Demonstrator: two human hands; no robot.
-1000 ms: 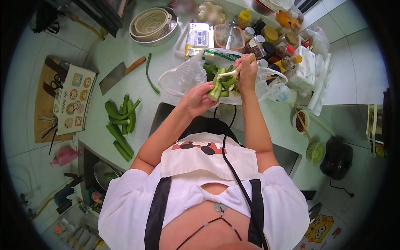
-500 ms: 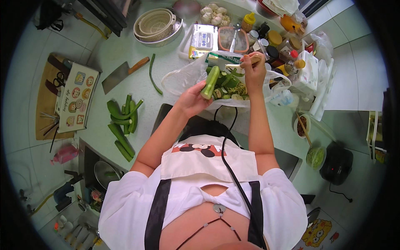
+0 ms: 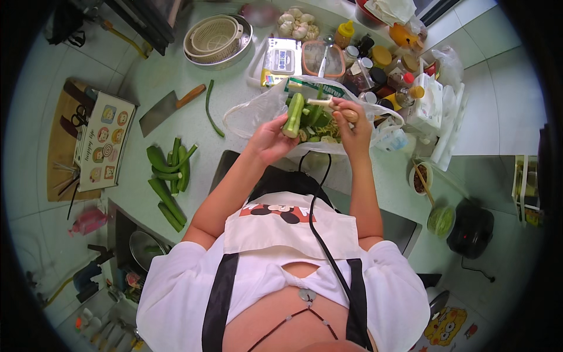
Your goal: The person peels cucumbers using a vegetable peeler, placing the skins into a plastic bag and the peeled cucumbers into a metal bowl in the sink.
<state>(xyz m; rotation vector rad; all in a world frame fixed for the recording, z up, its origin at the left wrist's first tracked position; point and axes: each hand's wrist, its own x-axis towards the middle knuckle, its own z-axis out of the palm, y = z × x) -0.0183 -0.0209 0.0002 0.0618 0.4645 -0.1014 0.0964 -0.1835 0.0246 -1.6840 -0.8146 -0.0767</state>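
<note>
My left hand (image 3: 272, 139) is closed around the lower part of a long green gourd (image 3: 294, 115), whose skin is pale and mostly peeled. It stands tilted over a white plastic bag (image 3: 246, 116) with green peelings (image 3: 321, 120) inside. My right hand (image 3: 353, 126) grips the wooden handle of a peeler (image 3: 349, 114). The peeler's pale head points left toward the gourd, a little apart from it. A strip of green peel hangs near that head.
Several cut green gourds (image 3: 167, 202) lie on the counter at left. Behind them are a cleaver (image 3: 158, 114) and a thin green stalk (image 3: 210, 110). Colanders (image 3: 216, 36), garlic (image 3: 298, 24) and bottles (image 3: 381, 57) stand at the back. A small bowl (image 3: 420, 178) sits at right.
My right hand has come down slightly and turned the peeler, its head now pointing left. The left hand still holds the gourd in nearly the same place.
</note>
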